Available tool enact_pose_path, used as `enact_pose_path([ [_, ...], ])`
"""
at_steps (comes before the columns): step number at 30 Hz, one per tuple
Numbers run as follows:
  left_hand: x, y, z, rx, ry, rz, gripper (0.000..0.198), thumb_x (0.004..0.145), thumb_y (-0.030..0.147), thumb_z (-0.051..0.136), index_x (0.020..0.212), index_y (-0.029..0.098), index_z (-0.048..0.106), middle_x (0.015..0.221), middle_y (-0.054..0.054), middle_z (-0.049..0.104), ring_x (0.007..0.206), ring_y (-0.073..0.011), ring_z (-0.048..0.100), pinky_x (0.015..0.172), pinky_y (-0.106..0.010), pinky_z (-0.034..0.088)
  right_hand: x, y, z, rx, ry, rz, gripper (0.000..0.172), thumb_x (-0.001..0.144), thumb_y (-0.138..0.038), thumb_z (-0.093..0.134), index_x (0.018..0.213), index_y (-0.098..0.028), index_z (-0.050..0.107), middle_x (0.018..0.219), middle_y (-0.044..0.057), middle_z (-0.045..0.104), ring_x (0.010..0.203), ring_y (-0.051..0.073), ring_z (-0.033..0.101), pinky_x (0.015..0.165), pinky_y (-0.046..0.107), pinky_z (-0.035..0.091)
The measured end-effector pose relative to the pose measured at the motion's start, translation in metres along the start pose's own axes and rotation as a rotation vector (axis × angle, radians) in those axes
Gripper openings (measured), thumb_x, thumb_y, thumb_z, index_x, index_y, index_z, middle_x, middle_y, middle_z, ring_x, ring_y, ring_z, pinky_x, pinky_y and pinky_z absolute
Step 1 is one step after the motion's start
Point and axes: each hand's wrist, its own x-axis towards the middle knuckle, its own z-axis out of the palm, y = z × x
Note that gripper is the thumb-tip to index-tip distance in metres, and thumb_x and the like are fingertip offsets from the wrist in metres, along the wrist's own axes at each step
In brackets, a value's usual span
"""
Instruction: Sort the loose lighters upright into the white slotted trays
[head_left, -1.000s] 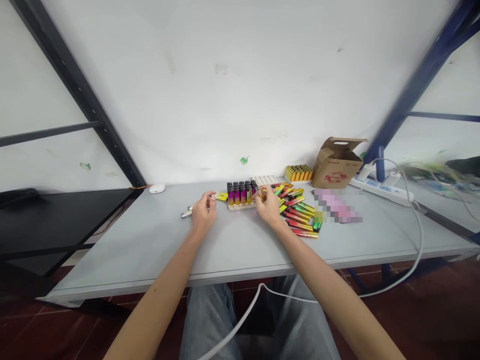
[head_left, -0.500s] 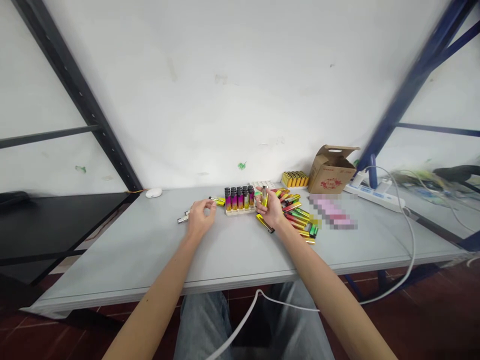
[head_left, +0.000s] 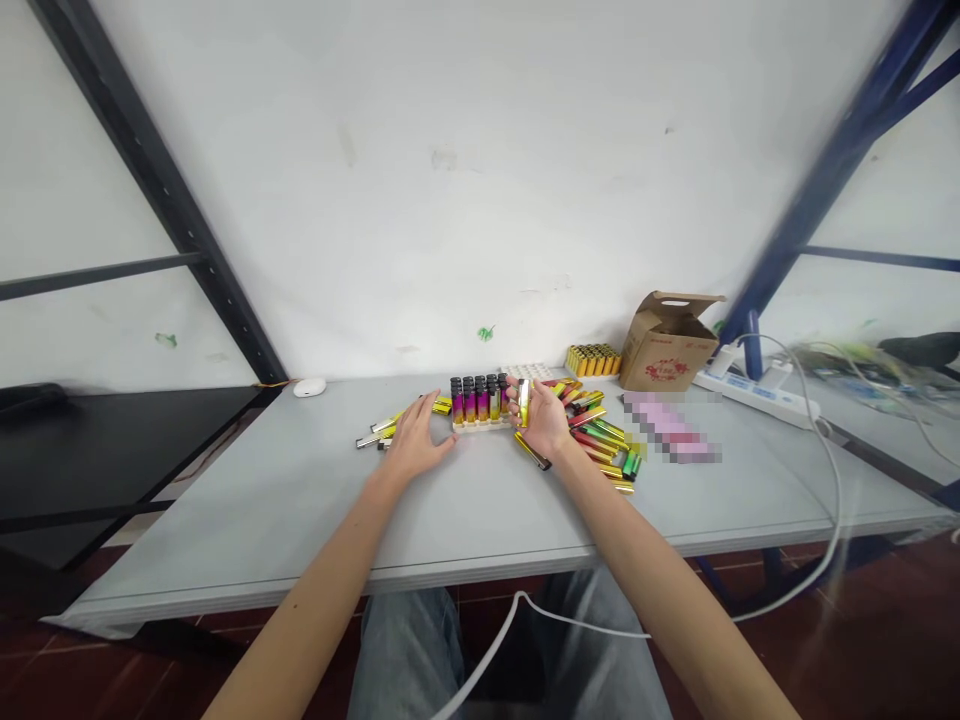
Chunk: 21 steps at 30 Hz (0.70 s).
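Observation:
My right hand (head_left: pixel 546 418), palm turned up, has its fingers curled around a shiny gold lighter (head_left: pixel 524 402) just right of the white tray. Upright in that tray (head_left: pixel 491 427) stand rows of purple-and-yellow lighters (head_left: pixel 470 400) with black tops. My left hand (head_left: pixel 417 440) is open at the tray's left, thumb and fingers apart with nothing between them. Beside and partly beneath it lie several loose lighters (head_left: pixel 372 438), yellow and silver, some covered by the hand. A single gold lighter (head_left: pixel 532 451) rests on the table below my right hand.
A pile of red, green and gold lighters (head_left: pixel 596 440) spreads to the right. Behind are a second filled tray (head_left: pixel 592 359), a white holed tray (head_left: pixel 525 371) and an open cardboard box (head_left: pixel 664 350). A power strip (head_left: pixel 757 396) with a white cable and a white case (head_left: pixel 309 387) lie farther out.
My left hand has opened from a loose curl and moved slightly right, toward the tray. The lighter in my right hand has shifted a little and tilts differently.

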Motion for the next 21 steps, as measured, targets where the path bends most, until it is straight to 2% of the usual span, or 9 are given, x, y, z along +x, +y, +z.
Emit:
enact_pose_path([
  [4, -0.0002, -0.0018, -0.0001, -0.014, 0.002, -0.041, 0.072, 0.082, 0.039, 0.062, 0.146, 0.021, 0.035, 0.142, -0.014, 0.049, 0.132, -0.0346, 0.045, 0.11, -0.052, 0.037, 0.0013, 0.0003, -0.0001, -0.008, 0.014, -0.002, 0.025, 0.09, -0.04, 0.049, 0.099, -0.021, 0.062, 0.071, -0.002, 0.059, 0.046, 0.009, 0.042, 0.038, 0.02, 0.031],
  [6, -0.0001, -0.002, 0.0, -0.021, 0.007, -0.056, 0.067, 0.084, 0.039, 0.061, 0.144, 0.02, 0.038, 0.14, -0.014, 0.05, 0.13, -0.0342, 0.047, 0.109, -0.052, 0.038, 0.0028, 0.002, -0.0002, -0.026, 0.041, -0.022, 0.02, 0.088, -0.037, 0.054, 0.097, -0.021, 0.062, 0.071, -0.002, 0.059, 0.048, 0.009, 0.045, 0.039, 0.019, 0.032],
  [9, 0.0005, -0.0032, 0.0003, -0.03, 0.021, -0.078, 0.06, 0.086, 0.04, 0.058, 0.14, 0.019, 0.042, 0.136, -0.014, 0.053, 0.128, -0.033, 0.049, 0.108, -0.05, 0.04, 0.0047, 0.005, 0.0001, -0.071, 0.078, -0.077, 0.017, 0.086, -0.035, 0.06, 0.093, -0.021, 0.062, 0.075, -0.002, 0.06, 0.059, 0.009, 0.054, 0.046, 0.019, 0.04],
  [11, 0.0009, -0.0043, 0.0004, -0.04, 0.026, -0.094, 0.056, 0.087, 0.039, 0.056, 0.138, 0.019, 0.045, 0.134, -0.014, 0.054, 0.127, -0.0322, 0.05, 0.107, -0.049, 0.041, 0.0047, 0.0066, 0.001, -0.104, 0.072, -0.102, 0.017, 0.085, -0.035, 0.062, 0.092, -0.02, 0.062, 0.074, -0.002, 0.059, 0.06, 0.009, 0.055, 0.05, 0.019, 0.042],
  [13, 0.0012, -0.0053, 0.0004, -0.055, 0.023, -0.109, 0.052, 0.088, 0.038, 0.055, 0.135, 0.019, 0.047, 0.133, -0.013, 0.056, 0.126, -0.0313, 0.051, 0.106, -0.048, 0.041, 0.0035, 0.0076, 0.0023, -0.13, 0.035, -0.094, 0.019, 0.085, -0.037, 0.062, 0.093, -0.02, 0.062, 0.067, -0.004, 0.054, 0.053, 0.008, 0.049, 0.047, 0.019, 0.04],
  [16, 0.0018, -0.0056, 0.0005, -0.078, 0.016, -0.125, 0.044, 0.088, 0.037, 0.054, 0.13, 0.02, 0.051, 0.13, -0.012, 0.058, 0.124, -0.0303, 0.053, 0.105, -0.047, 0.042, 0.0013, 0.0082, 0.0041, -0.149, -0.008, -0.045, 0.025, 0.084, -0.044, 0.062, 0.092, -0.021, 0.06, 0.059, -0.008, 0.044, 0.041, 0.006, 0.033, 0.039, 0.019, 0.029],
  [19, 0.0025, -0.005, 0.0008, -0.096, 0.029, -0.129, 0.038, 0.088, 0.036, 0.054, 0.123, 0.022, 0.055, 0.125, -0.009, 0.06, 0.12, -0.0293, 0.056, 0.103, -0.047, 0.044, 0.0008, 0.0087, 0.0046, -0.172, 0.05, -0.096, 0.032, 0.077, -0.046, 0.071, 0.08, -0.021, 0.051, 0.059, -0.009, 0.043, 0.039, 0.003, 0.024, 0.036, 0.017, 0.02],
  [21, 0.003, -0.0049, 0.001, -0.108, 0.054, -0.124, 0.035, 0.087, 0.035, 0.055, 0.12, 0.022, 0.057, 0.122, -0.009, 0.062, 0.118, -0.0286, 0.057, 0.102, -0.046, 0.045, 0.0018, 0.0088, 0.0045, -0.191, 0.107, -0.165, 0.042, 0.072, -0.045, 0.077, 0.073, -0.021, 0.043, 0.061, -0.009, 0.044, 0.039, 0.002, 0.024, 0.035, 0.016, 0.019],
])
